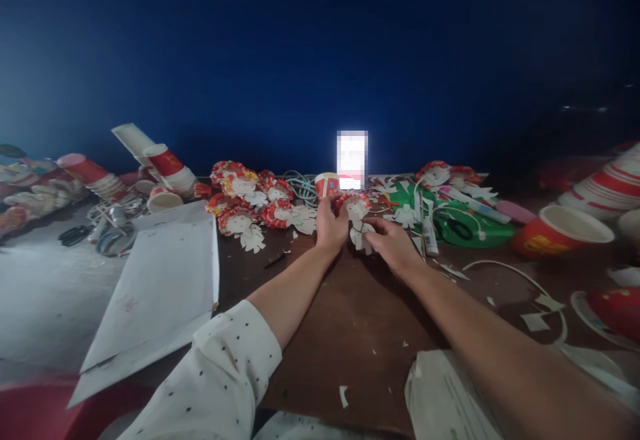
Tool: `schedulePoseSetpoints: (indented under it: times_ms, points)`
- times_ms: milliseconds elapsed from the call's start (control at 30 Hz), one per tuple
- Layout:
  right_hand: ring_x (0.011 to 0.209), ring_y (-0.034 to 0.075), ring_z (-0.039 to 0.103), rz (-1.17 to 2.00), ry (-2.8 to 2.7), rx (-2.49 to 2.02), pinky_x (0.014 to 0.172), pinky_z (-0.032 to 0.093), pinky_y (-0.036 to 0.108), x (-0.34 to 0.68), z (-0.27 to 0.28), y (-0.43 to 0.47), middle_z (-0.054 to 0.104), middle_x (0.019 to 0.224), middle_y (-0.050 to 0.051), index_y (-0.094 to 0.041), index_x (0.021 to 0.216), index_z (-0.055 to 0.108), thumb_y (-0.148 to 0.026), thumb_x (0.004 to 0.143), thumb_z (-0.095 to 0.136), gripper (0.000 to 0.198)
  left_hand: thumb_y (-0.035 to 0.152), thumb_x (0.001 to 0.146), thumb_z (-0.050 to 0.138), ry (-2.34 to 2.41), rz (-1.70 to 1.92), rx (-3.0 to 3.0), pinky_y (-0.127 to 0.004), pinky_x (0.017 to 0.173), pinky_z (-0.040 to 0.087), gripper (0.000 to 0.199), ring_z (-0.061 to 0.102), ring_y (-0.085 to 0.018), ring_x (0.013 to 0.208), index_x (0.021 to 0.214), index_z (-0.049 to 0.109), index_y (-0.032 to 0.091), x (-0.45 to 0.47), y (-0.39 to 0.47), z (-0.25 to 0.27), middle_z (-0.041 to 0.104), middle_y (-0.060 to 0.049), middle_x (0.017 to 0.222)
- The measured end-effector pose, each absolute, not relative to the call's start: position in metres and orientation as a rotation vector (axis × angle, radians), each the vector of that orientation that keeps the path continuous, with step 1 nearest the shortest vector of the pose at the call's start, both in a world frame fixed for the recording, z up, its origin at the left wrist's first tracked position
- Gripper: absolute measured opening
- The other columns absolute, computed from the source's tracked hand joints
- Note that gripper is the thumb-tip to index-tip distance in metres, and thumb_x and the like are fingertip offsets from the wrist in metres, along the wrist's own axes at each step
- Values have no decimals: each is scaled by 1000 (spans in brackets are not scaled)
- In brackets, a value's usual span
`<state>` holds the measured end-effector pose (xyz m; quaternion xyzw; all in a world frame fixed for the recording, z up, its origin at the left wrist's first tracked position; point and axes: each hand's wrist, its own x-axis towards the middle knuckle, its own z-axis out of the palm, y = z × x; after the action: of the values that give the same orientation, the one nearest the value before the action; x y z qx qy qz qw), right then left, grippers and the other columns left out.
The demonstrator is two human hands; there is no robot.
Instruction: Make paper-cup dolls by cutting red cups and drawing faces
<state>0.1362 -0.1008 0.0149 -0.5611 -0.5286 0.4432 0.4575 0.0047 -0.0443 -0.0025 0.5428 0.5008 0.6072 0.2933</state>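
Over the middle of the brown table, my left hand [332, 225] grips a small red-and-white paper craft figure [357, 209] by its left side, fingers closed. My right hand [395, 245] pinches the white cut-paper piece at the figure's lower end between thumb and fingers. Just behind my left hand stands a red paper cup [326, 184], and a lit screen [353, 160] rises behind the figure. Several similar paper figures [241, 190] lie in a pile to the left of my hands. A white glue tube [430, 235] is to the right of my right hand.
A white board [165, 280] lies at left, near stacked paper cups [173, 172] and black scissors [74, 235]. On the right are a green sheet [493, 230], a red paper cup [560, 232], more stacked cups [607, 180] and a white cable [520, 272]. Paper scraps [343, 396] dot the table.
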Motion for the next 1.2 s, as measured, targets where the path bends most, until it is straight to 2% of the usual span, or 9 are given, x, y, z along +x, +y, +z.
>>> schedulePoseSetpoints:
  times_ms: [133,300,733,867,1200]
  points:
    - [59,14,62,1301,-1142,-1230,54,49,24,133,9,-100,70,75,-1,-20,99,68,-19,63,55,38,16,79,57,1281,1665,1512,-38,91,48,24,62,-19,96,103,56,17,4,-45,-4,63,-10,104]
    - [62,16,63,1480,-869,-1113,59,54,28,126,15,-103,69,74,0,-20,85,65,-14,58,57,28,17,81,57,1276,1691,1624,-41,95,46,25,59,-20,101,106,56,19,3,-50,-3,60,-10,106]
    - [56,16,64,1469,-808,-1135,52,54,28,125,20,-104,69,71,0,-18,90,61,-8,53,56,38,14,80,55,1317,1749,1751,-40,95,44,29,55,-21,103,108,56,19,-3,-44,-3,58,-9,105]
    - [60,17,66,1492,-795,-1130,54,54,28,125,21,-103,70,74,0,-19,96,60,-8,53,56,45,14,82,55,1302,1761,1792,-40,96,44,27,55,-21,103,108,56,19,-3,-47,0,59,-10,104]
    - [65,17,67,1490,-798,-1152,53,54,26,127,16,-99,70,75,0,-20,96,59,-10,53,58,44,18,82,56,1272,1753,1787,-41,96,44,25,56,-21,102,107,56,21,-1,-49,2,60,-10,105]
